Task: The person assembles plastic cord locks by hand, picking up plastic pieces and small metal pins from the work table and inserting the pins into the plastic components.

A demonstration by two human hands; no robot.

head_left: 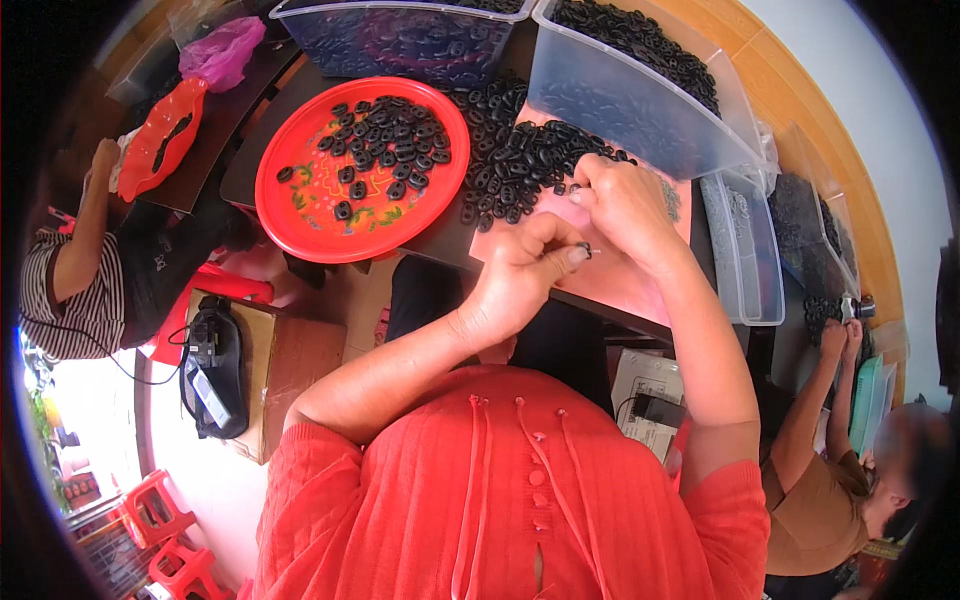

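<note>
My left hand [520,275] is closed, with a small black piece [583,248] pinched between thumb and fingertips. Just above and to the right of it, my right hand [625,205] has its fingers curled together. Something tiny may be at its fingertips, but I cannot make it out. Both hands are over a pink sheet [625,275] on the dark table. Beyond them lies a heap of black rounded pieces with holes [500,150]. On the left, a round red tray [285,225] with a printed pattern holds many similar pieces.
Clear bins of black pieces [640,110] [400,45] line the far side. A narrow clear box [740,250] stands right of the sheet, near small greyish bits [672,200]. Other people work at left [75,270] and right [820,480]. A cardboard box [290,370] stands below left.
</note>
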